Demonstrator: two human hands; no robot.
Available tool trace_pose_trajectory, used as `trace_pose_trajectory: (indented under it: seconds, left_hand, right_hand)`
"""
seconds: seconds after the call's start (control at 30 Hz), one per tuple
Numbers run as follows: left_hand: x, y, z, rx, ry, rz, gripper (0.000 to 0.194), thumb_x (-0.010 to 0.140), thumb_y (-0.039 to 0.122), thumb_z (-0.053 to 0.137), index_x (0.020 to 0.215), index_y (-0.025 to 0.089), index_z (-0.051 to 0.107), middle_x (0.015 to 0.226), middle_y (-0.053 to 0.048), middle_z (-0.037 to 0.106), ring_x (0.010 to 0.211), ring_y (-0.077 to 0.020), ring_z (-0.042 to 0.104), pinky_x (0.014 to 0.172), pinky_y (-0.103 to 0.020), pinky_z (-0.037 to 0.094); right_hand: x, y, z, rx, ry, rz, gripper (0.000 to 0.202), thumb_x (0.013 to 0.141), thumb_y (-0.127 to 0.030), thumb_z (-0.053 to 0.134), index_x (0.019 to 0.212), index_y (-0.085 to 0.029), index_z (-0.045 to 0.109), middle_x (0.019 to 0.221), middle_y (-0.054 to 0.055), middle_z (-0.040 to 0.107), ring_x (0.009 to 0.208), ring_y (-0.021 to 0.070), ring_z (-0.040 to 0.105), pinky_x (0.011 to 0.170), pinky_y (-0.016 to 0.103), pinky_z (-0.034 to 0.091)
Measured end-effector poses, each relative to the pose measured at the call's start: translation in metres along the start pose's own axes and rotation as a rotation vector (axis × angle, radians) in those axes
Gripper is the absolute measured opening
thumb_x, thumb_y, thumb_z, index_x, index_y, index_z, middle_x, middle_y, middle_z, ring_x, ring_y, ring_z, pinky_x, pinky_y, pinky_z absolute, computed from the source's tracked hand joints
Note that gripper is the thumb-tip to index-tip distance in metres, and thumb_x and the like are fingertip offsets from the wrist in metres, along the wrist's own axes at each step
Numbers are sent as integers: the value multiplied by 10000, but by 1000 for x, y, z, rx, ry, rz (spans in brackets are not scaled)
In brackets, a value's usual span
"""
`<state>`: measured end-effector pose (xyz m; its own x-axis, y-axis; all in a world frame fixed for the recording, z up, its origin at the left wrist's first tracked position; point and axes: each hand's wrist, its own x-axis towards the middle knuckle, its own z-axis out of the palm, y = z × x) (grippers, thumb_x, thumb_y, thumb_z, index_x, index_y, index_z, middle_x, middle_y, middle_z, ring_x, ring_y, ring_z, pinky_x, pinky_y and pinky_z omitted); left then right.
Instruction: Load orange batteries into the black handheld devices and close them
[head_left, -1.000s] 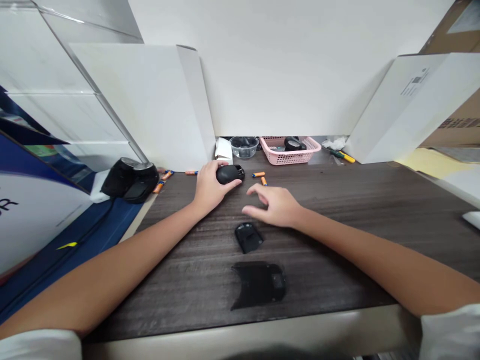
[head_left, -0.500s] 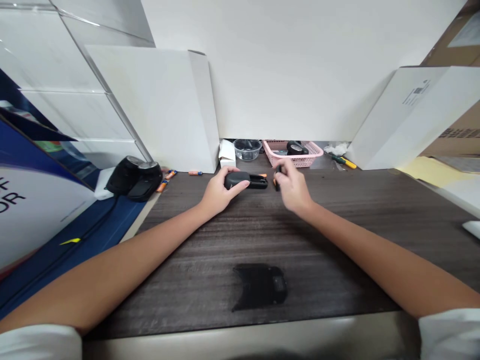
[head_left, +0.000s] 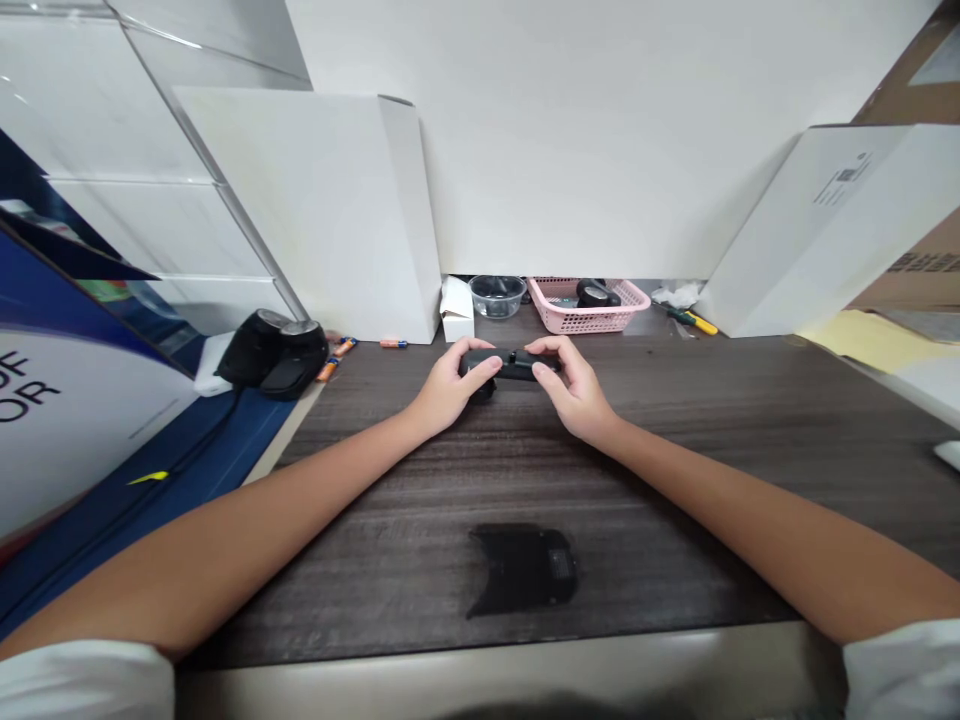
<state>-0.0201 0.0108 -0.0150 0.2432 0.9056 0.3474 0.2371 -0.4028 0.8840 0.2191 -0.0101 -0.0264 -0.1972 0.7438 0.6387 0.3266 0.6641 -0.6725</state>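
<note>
Over the far middle of the table, my left hand is closed around the left end of a black device with a rounded body. Its thumb lies on top of the body, and a dark part hangs below it. My right hand grips the other end, thumb and fingers pressed on it from front and back. Both hands cover much of the device, so its exact kind cannot be made out. Nearer to me, a flat black cover with a notched left edge lies on the tabletop.
Behind the hands stand a small white box, a clear round bowl and a pink basket holding black items. Orange batteries lie at left, near a black twin-topped device. A yellow-green tool lies back right.
My right hand, earlier apart with a small dark piece in its fingers, has moved left onto the device. The device's open right end is now covered by that hand. The view has shifted slightly.
</note>
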Motion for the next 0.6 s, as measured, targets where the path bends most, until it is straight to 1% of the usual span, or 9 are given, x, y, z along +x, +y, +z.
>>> trace_pose_trajectory:
  seconds: [0.07, 0.17, 0.23, 0.27, 0.3, 0.37, 0.43, 0.53, 0.6]
  left_hand:
    - [1, -2, 2, -95, -10, -34, 526, 943, 651, 733, 1203, 198, 677, 941, -27, 733, 835, -201, 669, 784, -318, 499]
    - [0, -1, 5, -192, -33, -70, 516, 948, 657, 729, 1173, 198, 662, 902, -29, 752, 817, -203, 695, 772, -319, 517]
    - [0, 1, 7, -231, -47, -77, 507, 953, 652, 727, 1163, 196, 652, 886, -30, 760, 812, -197, 700, 774, -314, 523]
    - [-1, 2, 8, -244, -50, -77, 502, 954, 646, 731, 1159, 195, 649, 876, -28, 761, 807, -193, 700, 771, -310, 524]
    - [-1, 3, 8, -253, -51, -78, 497, 953, 637, 738, 1157, 194, 646, 863, -25, 760, 800, -189, 698, 766, -306, 523]
    - [-2, 5, 9, -269, -47, -85, 480, 952, 615, 750, 1149, 191, 645, 834, -16, 750, 780, -178, 687, 751, -294, 518]
    - [-4, 7, 10, -293, -54, -93, 449, 959, 597, 750, 1117, 190, 645, 830, -9, 737, 772, -166, 679, 745, -285, 516]
    - [-6, 9, 11, -364, -105, -134, 424, 966, 609, 727, 1031, 204, 619, 839, 5, 708, 756, -160, 673, 730, -288, 529]
    - [-7, 10, 11, -414, -141, -172, 439, 951, 628, 732, 990, 213, 598, 838, 15, 685, 743, -161, 674, 718, -296, 543]
  right_hand:
    - [0, -1, 0, -5, 28, -14, 181, 1086, -391, 552, 1224, -303, 629, 1249, 64, 698, 1194, 281, 664, 1092, 483, 505]
    - [1, -4, 1, -25, 63, -70, 175, 1100, -375, 526, 1210, -296, 637, 1205, 69, 686, 1157, 276, 661, 1060, 472, 510]
    - [1, -6, 1, -41, 92, -120, 185, 1106, -368, 514, 1210, -288, 644, 1198, 78, 675, 1169, 275, 655, 1070, 474, 509]
    - [2, -7, 0, -49, 85, -139, 198, 1111, -365, 502, 1218, -285, 648, 1207, 83, 674, 1184, 274, 654, 1085, 477, 507]
    - [2, -8, 0, -57, 61, -150, 217, 1115, -361, 490, 1237, -283, 652, 1225, 88, 676, 1204, 274, 651, 1101, 482, 505]
    - [2, -11, -1, -70, -29, -151, 251, 1112, -363, 495, 1298, -284, 645, 1283, 94, 684, 1251, 273, 646, 1131, 489, 504]
    - [2, -13, -2, -72, -115, -133, 293, 1084, -371, 554, 1357, -288, 623, 1345, 94, 689, 1294, 276, 644, 1158, 491, 502]
    - [2, -17, -2, -94, -161, -115, 384, 1010, -319, 639, 1392, -295, 609, 1389, 85, 700, 1322, 283, 657, 1182, 495, 501]
    - [3, -19, -4, -143, -193, -114, 437, 985, -254, 625, 1419, -294, 608, 1409, 79, 710, 1331, 285, 668, 1179, 493, 509]
